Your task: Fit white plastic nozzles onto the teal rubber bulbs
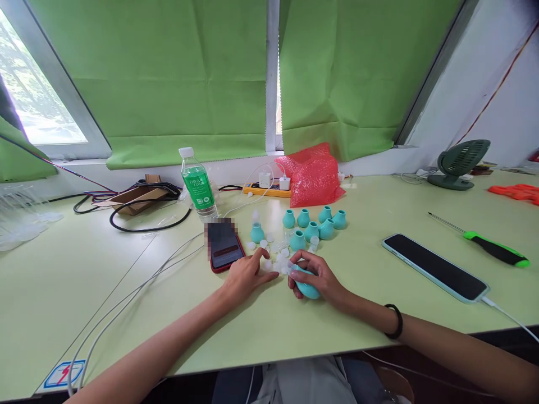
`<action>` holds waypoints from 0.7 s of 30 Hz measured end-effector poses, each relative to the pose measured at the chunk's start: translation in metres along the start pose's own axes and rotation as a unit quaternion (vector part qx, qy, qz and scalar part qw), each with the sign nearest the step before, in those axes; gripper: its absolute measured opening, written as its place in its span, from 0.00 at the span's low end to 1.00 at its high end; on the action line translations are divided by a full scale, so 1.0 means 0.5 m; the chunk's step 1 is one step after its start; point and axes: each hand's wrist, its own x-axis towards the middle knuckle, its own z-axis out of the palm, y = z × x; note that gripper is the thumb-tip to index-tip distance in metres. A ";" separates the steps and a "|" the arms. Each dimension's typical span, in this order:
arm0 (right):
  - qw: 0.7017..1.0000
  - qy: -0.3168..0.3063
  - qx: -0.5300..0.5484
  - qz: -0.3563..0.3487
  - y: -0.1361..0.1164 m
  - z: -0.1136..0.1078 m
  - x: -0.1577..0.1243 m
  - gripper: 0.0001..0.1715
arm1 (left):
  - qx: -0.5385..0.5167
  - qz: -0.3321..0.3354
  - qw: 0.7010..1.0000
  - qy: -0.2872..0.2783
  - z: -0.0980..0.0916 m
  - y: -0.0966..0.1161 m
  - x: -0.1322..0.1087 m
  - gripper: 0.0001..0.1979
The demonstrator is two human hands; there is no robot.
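My right hand [314,275] is wrapped round a turquoise bulb-shaped piece [307,287] lying on its side just above the table. Beside it, my left hand [248,275] rests on the table with thumb and index finger spread, near a loose pile of small translucent white caps [281,262]. Several more turquoise pieces [311,230] stand upright behind the pile, their round openings facing up. One turquoise piece [257,233] stands apart to the left with a clear part on top.
A red-cased phone [225,247] lies by my left hand, with a green-labelled bottle [199,188] behind. Farther back are a power strip [273,191] and red bubble wrap [315,177]. To the right lie another phone [435,266], a screwdriver [497,248] and a small fan [458,165].
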 end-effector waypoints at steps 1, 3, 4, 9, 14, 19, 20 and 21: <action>1.000 0.001 0.007 0.005 0.001 0.001 0.002 0.16 | 0.001 0.005 1.000 0.003 0.002 0.001 -0.002 0.16; 1.000 -0.002 0.013 0.014 0.003 0.004 0.004 0.16 | -0.010 0.020 0.999 0.040 0.004 0.008 -0.008 0.12; 1.000 -0.005 0.010 0.019 0.004 0.005 0.004 0.16 | -0.026 0.027 0.997 0.064 0.003 0.013 -0.011 0.10; 0.999 -0.020 -0.014 0.038 0.006 0.011 0.001 0.17 | -0.185 0.048 0.978 0.082 -0.005 0.036 -0.025 0.10; 0.998 -0.048 -0.012 0.039 0.005 0.014 -0.002 0.18 | -0.273 0.042 0.959 0.058 -0.004 0.038 -0.026 0.11; 0.997 -0.065 -0.013 0.025 0.002 0.013 -0.004 0.17 | -0.359 0.038 0.932 0.026 -0.001 0.038 -0.027 0.10; 0.997 -0.067 -0.012 0.026 0.001 0.012 -0.005 0.17 | -0.370 0.041 0.928 0.018 -0.002 0.039 -0.028 0.10; 0.997 -0.070 -0.010 0.028 0.001 0.012 -0.005 0.17 | -0.372 0.046 0.927 0.013 -0.003 0.040 -0.028 0.10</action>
